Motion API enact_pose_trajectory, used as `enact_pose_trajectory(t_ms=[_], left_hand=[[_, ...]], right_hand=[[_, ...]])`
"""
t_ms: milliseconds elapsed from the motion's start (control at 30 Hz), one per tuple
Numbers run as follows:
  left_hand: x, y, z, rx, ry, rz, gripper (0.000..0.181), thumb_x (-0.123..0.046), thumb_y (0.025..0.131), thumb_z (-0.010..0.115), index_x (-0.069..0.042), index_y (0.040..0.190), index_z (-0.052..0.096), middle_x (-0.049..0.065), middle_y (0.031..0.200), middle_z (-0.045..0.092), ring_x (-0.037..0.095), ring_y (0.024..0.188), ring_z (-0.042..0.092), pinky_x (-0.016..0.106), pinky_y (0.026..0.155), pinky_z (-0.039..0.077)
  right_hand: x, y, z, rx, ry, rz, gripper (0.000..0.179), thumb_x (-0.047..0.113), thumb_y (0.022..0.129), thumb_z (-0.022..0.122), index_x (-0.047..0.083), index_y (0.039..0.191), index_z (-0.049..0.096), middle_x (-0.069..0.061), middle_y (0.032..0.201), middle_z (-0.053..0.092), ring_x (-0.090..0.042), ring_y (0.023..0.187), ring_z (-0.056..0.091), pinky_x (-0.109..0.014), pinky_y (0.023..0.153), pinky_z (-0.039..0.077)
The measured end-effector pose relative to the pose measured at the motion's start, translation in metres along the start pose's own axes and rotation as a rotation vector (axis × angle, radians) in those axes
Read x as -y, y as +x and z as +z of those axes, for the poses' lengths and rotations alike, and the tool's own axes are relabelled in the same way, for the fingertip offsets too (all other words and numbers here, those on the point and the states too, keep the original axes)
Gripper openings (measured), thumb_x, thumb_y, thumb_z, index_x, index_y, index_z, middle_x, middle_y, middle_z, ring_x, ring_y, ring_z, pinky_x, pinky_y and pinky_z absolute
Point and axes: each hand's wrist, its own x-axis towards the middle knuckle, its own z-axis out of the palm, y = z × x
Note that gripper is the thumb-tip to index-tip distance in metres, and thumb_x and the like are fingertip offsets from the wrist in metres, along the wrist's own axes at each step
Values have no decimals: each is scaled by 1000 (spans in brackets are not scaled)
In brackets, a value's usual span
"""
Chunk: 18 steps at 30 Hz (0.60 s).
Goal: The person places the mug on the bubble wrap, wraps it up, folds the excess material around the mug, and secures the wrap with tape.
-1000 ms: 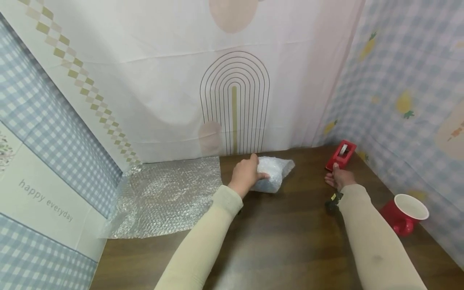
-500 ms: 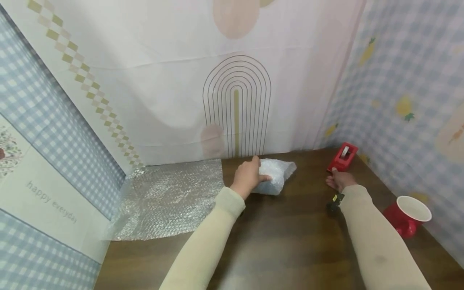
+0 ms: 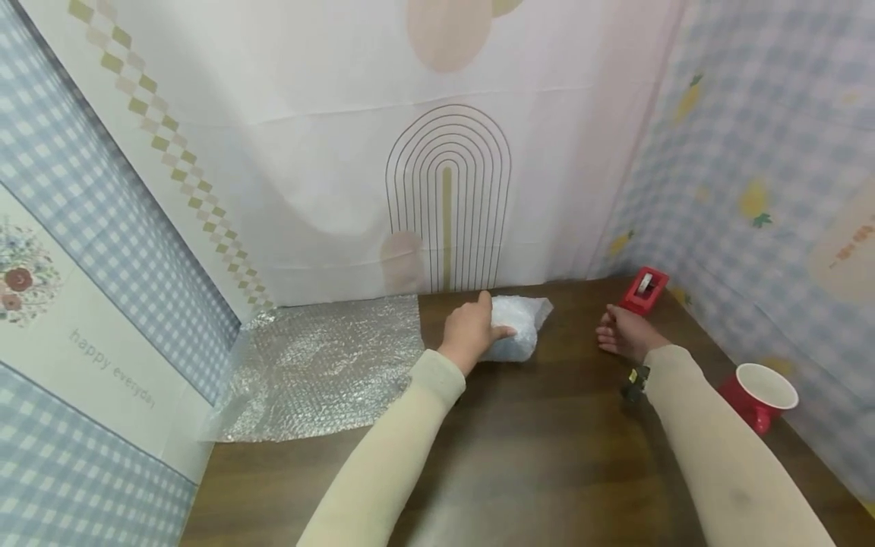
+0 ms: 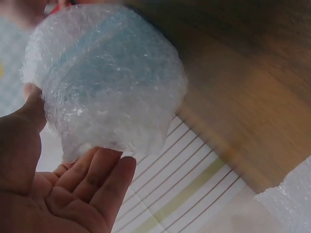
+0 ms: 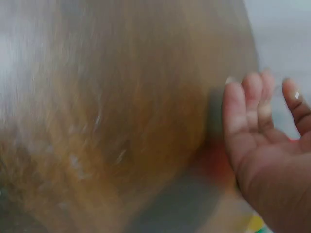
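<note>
A bundle of bubble wrap [image 3: 514,328] rests on the table near the back wall. Pale blue shows through the wrap [image 4: 109,63] in the left wrist view; what lies inside is hidden. My left hand [image 3: 470,330] holds the bundle from its left side, thumb on one edge and fingers at its end. To the right, my right hand [image 3: 630,333] is just in front of a red tape dispenser [image 3: 643,291]. In the right wrist view the fingers of my right hand [image 5: 267,145] are loosely bent, thumb apart; no held thing can be made out.
A flat sheet of bubble wrap [image 3: 321,365] lies on the left of the wooden table [image 3: 519,456]. A red mug [image 3: 759,391] with a white inside stands at the right, beside my right forearm. Cloth curtains [image 3: 328,190] close off the back and sides.
My right hand has moved slightly left, away from the front edge of the tape dispenser. The left hand stays on the bundle. The head view has shifted a little.
</note>
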Motion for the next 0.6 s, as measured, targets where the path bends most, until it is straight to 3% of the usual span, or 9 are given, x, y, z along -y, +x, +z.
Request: enact_pose_trajectory(t_ms=[167, 367, 467, 600], left_hand=[[-2, -3, 2, -30, 43, -4, 70, -71, 94, 81, -10, 120, 63, 12, 90, 82, 30, 78, 81, 41, 64, 66], [-1, -6, 3, -28, 15, -8, 70, -72, 93, 82, -11, 122, 63, 9, 93, 83, 26, 74, 79, 38, 60, 62], [0, -6, 3, -6, -16, -2, 73, -75, 95, 79, -12, 128, 63, 8, 95, 82, 22, 72, 76, 36, 62, 60], [1, -8, -3, 40, -96, -5, 76, -76, 96, 78, -12, 136, 63, 9, 102, 82, 20, 77, 74, 37, 71, 60]], right_hand=[[31, -1, 45, 76, -89, -76, 32, 40, 119, 34, 18, 122, 56, 1, 102, 66, -11, 93, 68, -30, 89, 66], [67, -8, 101, 184, -300, -160, 52, 44, 118, 35, 6, 151, 48, 2, 90, 68, -11, 80, 67, -30, 81, 64], [79, -11, 119, 251, -366, -183, 55, 42, 118, 30, 1, 153, 45, 3, 87, 66, -11, 80, 64, -30, 80, 62], [90, -15, 134, 274, -405, -222, 49, 36, 118, 31, -2, 144, 50, 3, 88, 65, -12, 81, 62, -31, 78, 59]])
